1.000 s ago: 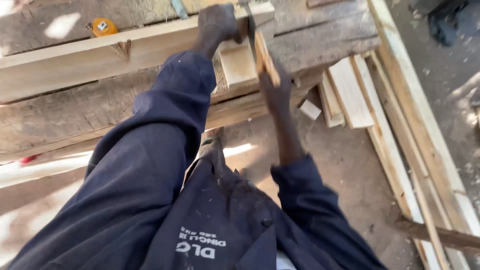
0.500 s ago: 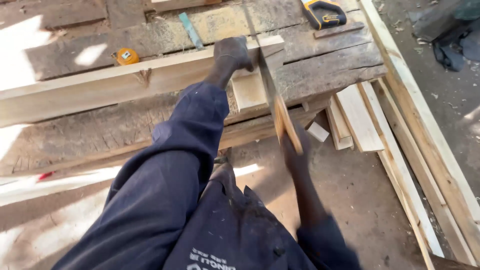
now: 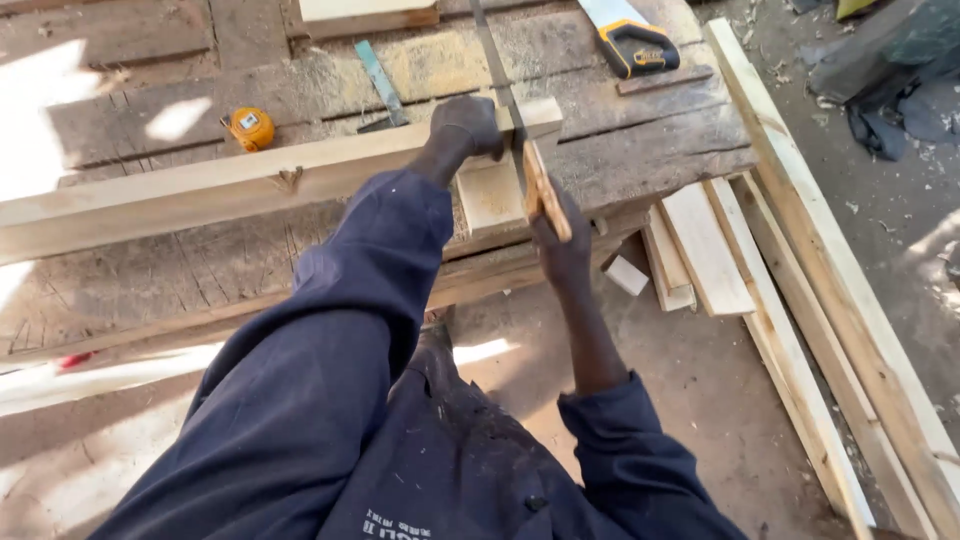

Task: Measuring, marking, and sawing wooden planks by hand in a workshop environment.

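Note:
My left hand (image 3: 470, 125) presses down on a long pale wooden beam (image 3: 200, 190) that lies across the weathered workbench (image 3: 650, 140), close to the beam's right end. My right hand (image 3: 562, 250) grips the wooden handle of a handsaw (image 3: 545, 190). Its thin blade (image 3: 495, 60) runs away from me across the beam, just right of my left hand. A short pale block (image 3: 490, 195) sits under the beam next to the blade.
A yellow tape measure (image 3: 250, 128) and a teal flat tool (image 3: 378, 80) lie on the bench behind the beam. A second saw with a black and yellow handle (image 3: 635, 45) rests at the far right. Cut planks (image 3: 705, 245) and long boards (image 3: 830, 290) lie on the ground to the right.
My right hand has moved back and forth with the saw along the cut. My left hand stays on the beam. The view has tilted, showing more of the bench top.

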